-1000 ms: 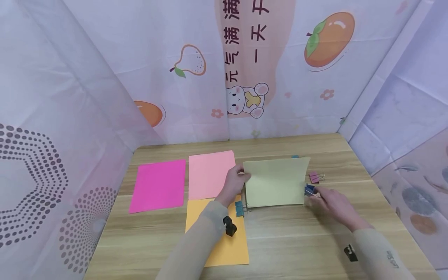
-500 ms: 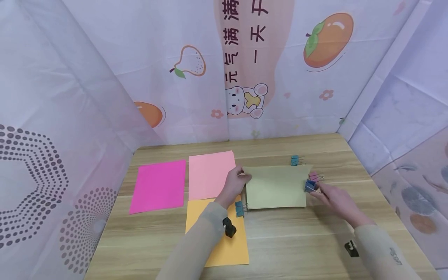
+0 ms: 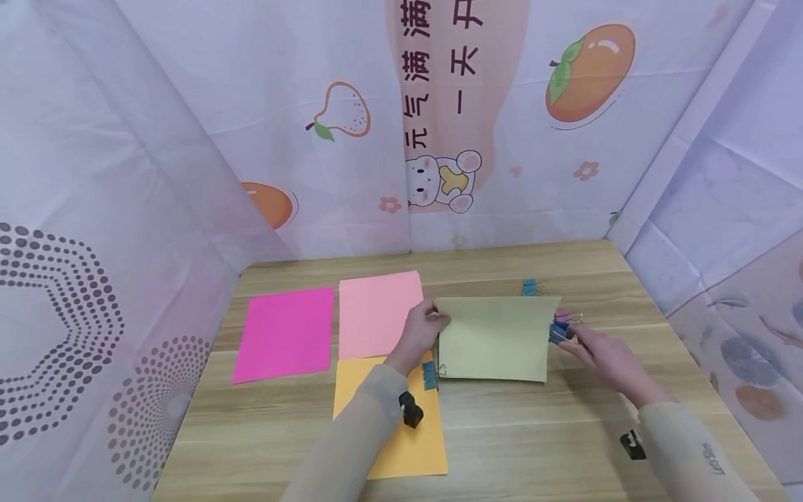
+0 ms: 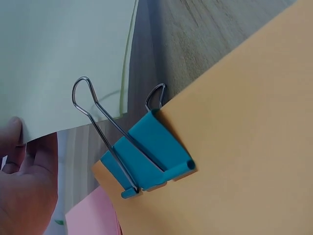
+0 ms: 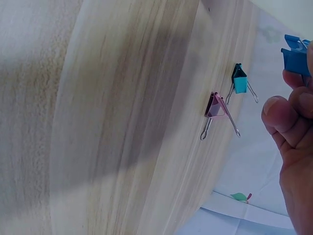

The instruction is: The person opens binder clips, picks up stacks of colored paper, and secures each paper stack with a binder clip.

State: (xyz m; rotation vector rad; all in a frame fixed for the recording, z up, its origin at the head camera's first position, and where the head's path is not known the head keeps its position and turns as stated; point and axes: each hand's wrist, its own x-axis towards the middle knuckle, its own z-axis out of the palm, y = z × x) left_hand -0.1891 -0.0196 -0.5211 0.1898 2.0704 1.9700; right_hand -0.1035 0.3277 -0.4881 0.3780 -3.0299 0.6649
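My left hand (image 3: 419, 335) pinches the left edge of a stack of pale yellow-green paper sheets (image 3: 495, 338), held tilted up from the table. The left wrist view shows thumb and fingers at one corner of these sheets (image 4: 63, 58). My right hand (image 3: 605, 362) pinches a blue binder clip (image 3: 558, 332) at the stack's right edge; whether the clip touches the paper I cannot tell. In the right wrist view this blue binder clip (image 5: 296, 58) sits between thumb and fingers. A teal binder clip (image 4: 146, 152) grips the orange paper (image 3: 401, 425) below my left hand.
Behind my right hand lie a pink binder clip (image 5: 215, 106) and another teal binder clip (image 5: 239, 79) on the wooden table (image 3: 282, 432). Magenta paper (image 3: 285, 335) and light pink paper (image 3: 379, 314) lie to the left. Printed curtains (image 3: 251, 125) surround the table.
The top edge of the pale yellow-green sheets has come down, uncovering the teal clip behind. My right hand with the blue clip has shifted slightly away and to the right. My left hand has barely moved.
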